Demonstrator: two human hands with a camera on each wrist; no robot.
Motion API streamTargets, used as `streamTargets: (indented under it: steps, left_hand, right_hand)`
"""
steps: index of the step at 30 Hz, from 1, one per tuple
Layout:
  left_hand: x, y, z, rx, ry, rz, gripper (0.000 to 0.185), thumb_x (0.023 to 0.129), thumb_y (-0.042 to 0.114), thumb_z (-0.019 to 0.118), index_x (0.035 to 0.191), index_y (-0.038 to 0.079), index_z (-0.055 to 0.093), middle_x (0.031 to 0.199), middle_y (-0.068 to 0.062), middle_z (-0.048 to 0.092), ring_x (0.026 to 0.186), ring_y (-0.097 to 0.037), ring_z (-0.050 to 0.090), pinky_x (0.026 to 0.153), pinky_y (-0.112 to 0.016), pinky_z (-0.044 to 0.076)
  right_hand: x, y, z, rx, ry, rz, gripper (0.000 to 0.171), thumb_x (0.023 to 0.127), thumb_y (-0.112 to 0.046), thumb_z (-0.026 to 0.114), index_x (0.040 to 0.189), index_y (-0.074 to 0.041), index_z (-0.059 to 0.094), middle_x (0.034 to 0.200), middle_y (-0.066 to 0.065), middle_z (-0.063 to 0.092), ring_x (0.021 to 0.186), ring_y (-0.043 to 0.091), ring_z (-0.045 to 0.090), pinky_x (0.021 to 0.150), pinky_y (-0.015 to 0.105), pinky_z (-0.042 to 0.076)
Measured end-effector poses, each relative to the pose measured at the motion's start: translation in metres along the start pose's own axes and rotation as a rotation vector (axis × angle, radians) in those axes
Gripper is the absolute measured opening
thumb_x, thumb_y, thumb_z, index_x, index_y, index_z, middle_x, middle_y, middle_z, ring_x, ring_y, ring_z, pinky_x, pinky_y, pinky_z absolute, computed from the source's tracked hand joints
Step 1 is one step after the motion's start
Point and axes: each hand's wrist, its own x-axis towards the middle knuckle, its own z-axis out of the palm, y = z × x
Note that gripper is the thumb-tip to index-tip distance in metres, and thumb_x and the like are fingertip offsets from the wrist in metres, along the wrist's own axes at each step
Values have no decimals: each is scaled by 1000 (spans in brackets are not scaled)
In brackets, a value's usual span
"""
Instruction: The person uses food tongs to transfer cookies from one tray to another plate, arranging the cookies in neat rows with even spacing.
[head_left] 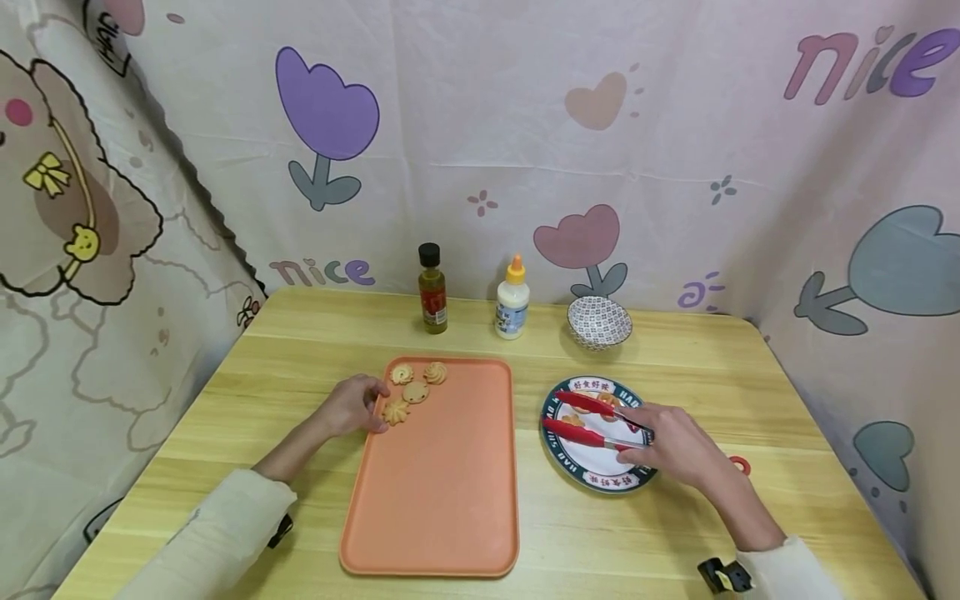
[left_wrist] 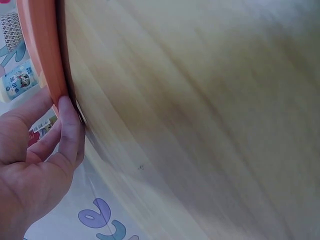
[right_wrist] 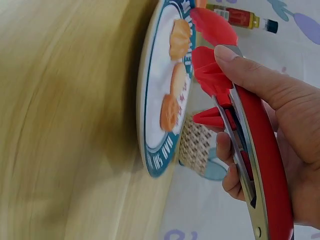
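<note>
My left hand (head_left: 351, 407) pinches the left edge of an orange tray (head_left: 444, 492) between thumb and fingers, as the left wrist view shows. Several cookies (head_left: 416, 392) of different shapes lie in the tray's upper left corner. In my right hand (head_left: 678, 440) is a pair of red-tipped kitchen tongs (right_wrist: 267, 170), gripped by the handles. Its red tips are spread apart over a white plate (head_left: 592, 462) with a dark green patterned rim. Cookies (right_wrist: 170, 112) rest on that plate, partly hidden by the tongs in the head view; nothing appears clamped between the tips.
Along the back of the wooden table (head_left: 300, 367) stand a black-capped bottle (head_left: 432, 292) of yellowish liquid, a white bottle (head_left: 512, 304) with an orange tip, and a patterned bowl (head_left: 599, 322). A printed cloth (head_left: 465, 125) hangs behind and beside the table.
</note>
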Motion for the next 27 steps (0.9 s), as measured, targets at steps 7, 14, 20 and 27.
streamTargets:
  steps: [7, 14, 20, 27]
  left_hand:
    - [3, -2, 1, 15, 2, 8, 46, 67, 1, 82, 108, -4, 60, 93, -13, 49, 69, -16, 48, 54, -25, 44]
    - [3, -3, 1, 26, 5, 11, 46, 68, 1, 82, 108, -3, 60, 96, -13, 49, 70, -16, 48, 54, -25, 44]
    - [3, -3, 0, 25, 3, 11, 46, 68, 0, 81, 108, -4, 60, 95, -13, 49, 70, -16, 48, 54, -25, 45]
    - [3, -1, 1, 18, 0, 5, 46, 68, -1, 81, 108, -4, 60, 95, -13, 49, 70, -16, 47, 54, -25, 45]
  right_hand:
    - [18, -13, 2, 13, 13, -42, 68, 70, -39, 82, 126, -5, 61, 120, 21, 63, 104, 35, 60, 87, 51, 51]
    - [40, -36, 7, 37, 35, -90, 69, 69, -37, 83, 125, -4, 61, 117, 16, 65, 93, 24, 62, 82, 44, 54]
    - [61, -63, 15, 20, 18, -79, 70, 69, -40, 83, 126, -6, 61, 101, 10, 66, 79, 19, 54, 66, 31, 49]
    - [85, -93, 24, 8, 8, -60, 68, 71, -44, 80, 124, -6, 63, 86, 5, 59, 71, 17, 49, 54, 24, 40]
